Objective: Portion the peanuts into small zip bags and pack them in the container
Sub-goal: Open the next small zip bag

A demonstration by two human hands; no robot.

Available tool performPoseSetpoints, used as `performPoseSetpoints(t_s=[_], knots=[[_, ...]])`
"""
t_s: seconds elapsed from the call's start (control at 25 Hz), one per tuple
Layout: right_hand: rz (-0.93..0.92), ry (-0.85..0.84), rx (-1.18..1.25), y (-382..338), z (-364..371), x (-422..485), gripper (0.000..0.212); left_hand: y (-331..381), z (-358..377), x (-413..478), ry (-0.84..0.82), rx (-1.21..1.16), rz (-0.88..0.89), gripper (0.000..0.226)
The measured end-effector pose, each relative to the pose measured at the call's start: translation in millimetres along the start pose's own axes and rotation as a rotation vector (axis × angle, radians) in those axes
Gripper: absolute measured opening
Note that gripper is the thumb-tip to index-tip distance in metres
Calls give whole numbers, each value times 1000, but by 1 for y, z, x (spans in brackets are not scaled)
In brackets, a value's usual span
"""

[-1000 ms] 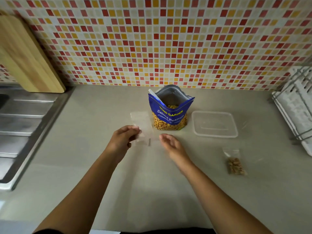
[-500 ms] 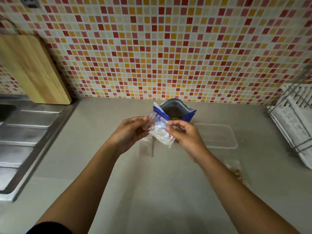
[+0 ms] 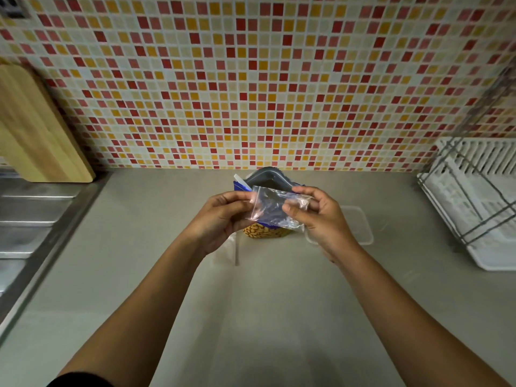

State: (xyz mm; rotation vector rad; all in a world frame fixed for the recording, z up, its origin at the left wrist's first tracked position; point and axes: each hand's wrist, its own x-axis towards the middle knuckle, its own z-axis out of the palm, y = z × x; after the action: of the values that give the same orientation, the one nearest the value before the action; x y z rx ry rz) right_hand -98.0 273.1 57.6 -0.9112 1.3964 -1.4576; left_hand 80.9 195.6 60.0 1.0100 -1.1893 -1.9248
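A small clear zip bag [image 3: 272, 208], empty, is held in the air between both hands. My left hand [image 3: 220, 217] pinches its left edge and my right hand [image 3: 321, 216] pinches its right top corner. Right behind it stands the open blue peanut pouch [image 3: 265, 180], its lower part with printed peanuts showing under the bag. The clear plastic container [image 3: 360, 227] lies on the counter to the right, partly hidden by my right hand. A few more empty zip bags [image 3: 227, 251] lie flat on the counter below my left hand.
A wooden cutting board [image 3: 39, 129] leans on the tiled wall at the left, above a steel sink drainer [image 3: 30, 219]. A white dish rack [image 3: 480, 202] stands at the right edge. The grey counter [image 3: 251, 317] stretches toward me between my forearms.
Both hands went from the counter up in front of the pouch with one zip bag taken from the pile. The camera tilted up, and the filled peanut bag at the right left the view.
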Motion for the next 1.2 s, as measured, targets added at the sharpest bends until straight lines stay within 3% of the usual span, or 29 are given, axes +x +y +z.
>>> performPoseSetpoints(t_s=[0.24, 0.36, 0.48, 0.6, 0.68, 0.8, 0.88, 1.0, 1.2], knots=[[27, 20, -22, -2, -9, 4, 32, 3, 4, -1, -57, -129, -73, 20], [53, 11, 12, -2, -7, 5, 43, -1, 8, -3, -140, -295, -114, 23], [59, -2, 139, -3, -4, 5, 47, -4, 11, -3, -211, -465, -134, 42], [58, 5, 199, -4, -3, 3, 48, -4, 15, -3, -173, -529, -156, 18], [40, 20, 157, -7, -5, 2, 48, 1, 16, -3, -88, -379, -121, 12], [-22, 52, 49, -11, -11, -1, 48, 8, 15, -4, 59, 193, 27, 16], [-57, 72, -13, -12, -12, -2, 52, 12, 16, -4, 146, 449, 131, 14], [-45, 109, -15, -12, -10, -1, 52, 14, 19, -3, 218, 544, 206, 14], [43, 74, 254, -16, -13, 1, 42, 17, 20, -2, 244, 591, 187, 14]])
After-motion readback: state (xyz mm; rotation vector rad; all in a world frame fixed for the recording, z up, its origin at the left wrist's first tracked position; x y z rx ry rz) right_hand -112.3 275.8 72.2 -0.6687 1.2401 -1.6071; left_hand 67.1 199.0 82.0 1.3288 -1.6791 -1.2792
